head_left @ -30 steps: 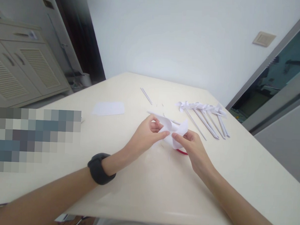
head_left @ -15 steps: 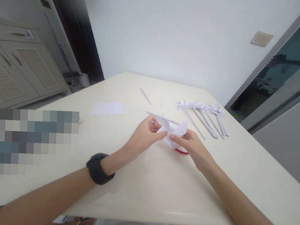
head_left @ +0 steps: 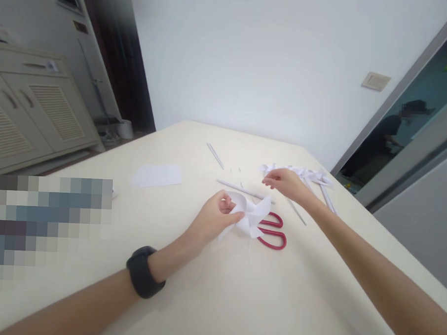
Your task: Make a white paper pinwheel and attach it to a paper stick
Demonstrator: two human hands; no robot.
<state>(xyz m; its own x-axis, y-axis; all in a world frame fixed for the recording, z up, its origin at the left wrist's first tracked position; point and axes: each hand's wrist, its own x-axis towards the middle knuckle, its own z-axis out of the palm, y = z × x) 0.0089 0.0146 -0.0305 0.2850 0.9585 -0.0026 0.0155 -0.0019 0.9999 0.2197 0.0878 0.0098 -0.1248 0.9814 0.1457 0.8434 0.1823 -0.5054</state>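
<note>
My left hand (head_left: 214, 219), with a dark band on the wrist, pinches a white paper pinwheel head (head_left: 254, 217) between thumb and fingers. Its curled blades stand up over the table. Red-handled scissors (head_left: 275, 247) lie partly under it, their blades hidden. My right hand (head_left: 287, 184) is off the paper, lifted over the table to the right, fingers loosely bent and nothing visible in them. Just left of and below that hand lies a rolled paper stick (head_left: 237, 188). Small paper bits (head_left: 241, 184) lie close by.
Several finished pinwheels (head_left: 321, 177) with paper sticks lie at the right, partly behind my right arm. Two thin sticks (head_left: 215, 156) lie farther back. A stack of white paper (head_left: 158, 176) is at the left. Beyond a doorway at the right is another person (head_left: 386, 135).
My right hand has let go of the paper and moved up and right, uncovering the scissors' handles. My left hand still holds the pinwheel head. The view has tilted slightly upward.
</note>
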